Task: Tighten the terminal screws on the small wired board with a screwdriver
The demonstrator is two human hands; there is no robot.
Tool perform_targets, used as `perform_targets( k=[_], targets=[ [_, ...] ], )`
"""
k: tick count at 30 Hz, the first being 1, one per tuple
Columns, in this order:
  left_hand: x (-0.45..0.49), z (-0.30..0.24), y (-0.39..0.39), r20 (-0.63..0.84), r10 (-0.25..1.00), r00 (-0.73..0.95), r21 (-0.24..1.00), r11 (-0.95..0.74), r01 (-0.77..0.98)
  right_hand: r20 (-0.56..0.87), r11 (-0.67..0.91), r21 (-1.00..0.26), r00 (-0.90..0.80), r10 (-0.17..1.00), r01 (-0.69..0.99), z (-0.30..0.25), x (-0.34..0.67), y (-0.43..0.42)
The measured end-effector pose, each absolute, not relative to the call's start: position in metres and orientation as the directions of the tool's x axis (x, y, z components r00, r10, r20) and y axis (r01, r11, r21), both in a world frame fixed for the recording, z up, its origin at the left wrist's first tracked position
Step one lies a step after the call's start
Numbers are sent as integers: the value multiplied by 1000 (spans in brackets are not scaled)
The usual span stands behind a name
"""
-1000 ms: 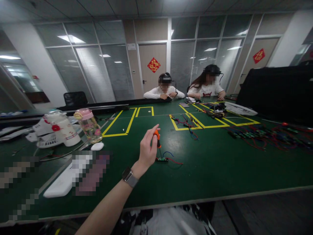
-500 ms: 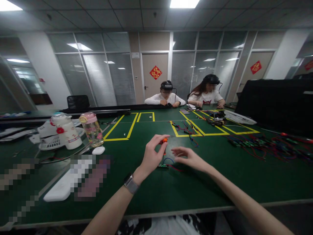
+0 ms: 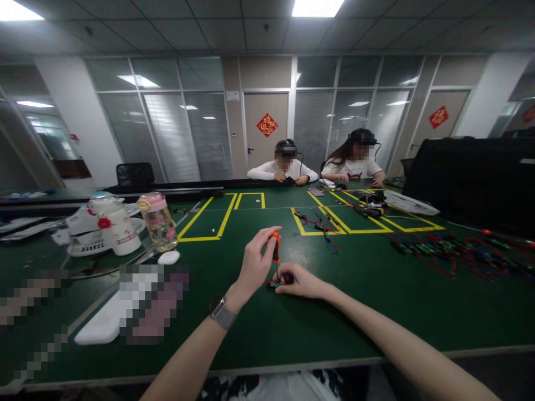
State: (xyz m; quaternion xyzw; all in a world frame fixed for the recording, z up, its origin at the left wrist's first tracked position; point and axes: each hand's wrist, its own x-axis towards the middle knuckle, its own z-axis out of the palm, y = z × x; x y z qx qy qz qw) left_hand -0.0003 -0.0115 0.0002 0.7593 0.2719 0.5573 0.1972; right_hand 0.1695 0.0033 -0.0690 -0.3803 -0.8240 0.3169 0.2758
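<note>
My left hand (image 3: 256, 262) is closed round the orange handle of a small screwdriver (image 3: 275, 249), held upright with its tip down on a small green circuit board (image 3: 274, 284) on the green table (image 3: 317, 312). My right hand (image 3: 300, 280) lies over the board with its fingers pinched on it, so most of the board and its red and blue wires are hidden. A watch sits on my left wrist.
To the left stand a white bottle (image 3: 113, 224), a clear pink-lidded bottle (image 3: 157, 220) and a white oval object (image 3: 169, 257). Tangled wired boards (image 3: 443, 248) lie at the right. Two people (image 3: 321, 162) sit at the far end behind yellow taped boxes.
My right hand came in from the right and settled on the board. The screwdriver turned upright over the board.
</note>
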Motion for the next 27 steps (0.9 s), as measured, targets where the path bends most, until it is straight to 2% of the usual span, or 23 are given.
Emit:
perform_targets(
  k=[5,12,17,23,27],
  targets=[
    [1,2,-11,723,664,189,656,-746,116,246,509,-741,-527,813,438,-73,178,0],
    [1,0,-7,747,653,127,635,-756,155,263,516,-741,-521,812,430,-74,177,1],
    [1,-1,-9,725,662,188,636,-749,185,273,522,-738,-519,810,427,-75,177,1],
    [2,-2,-10,707,677,204,682,-729,53,244,504,-750,-529,813,428,-76,178,3],
    [2,-2,-10,732,664,156,657,-747,101,209,502,-763,-579,788,407,-71,179,5]
  ],
)
